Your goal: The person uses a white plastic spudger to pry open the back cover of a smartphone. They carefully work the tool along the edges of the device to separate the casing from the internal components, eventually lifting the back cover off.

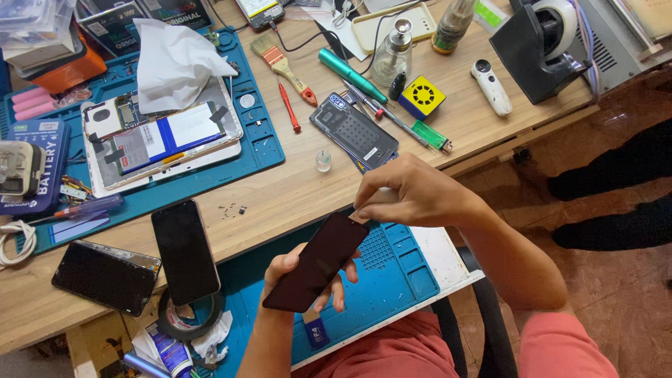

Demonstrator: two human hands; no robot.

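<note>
Wooden workbench (294, 192) carries all items; positions given relative to the blue work mat (392, 280) at the near edge. Opened tablet (157, 140) on a second mat, far up-left of it. Black phone (185, 250) lies just left. Dark phone screen (315, 260) held tilted above the mat. Left hand (301, 276) cradles it from below; right hand (413, 196) pinches its top corner. Tiny screws (229, 208) sit up-left.

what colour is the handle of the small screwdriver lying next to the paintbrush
Red: the small screwdriver has a red handle, beside the paintbrush on the wooden table. Head view shows it best.
</note>
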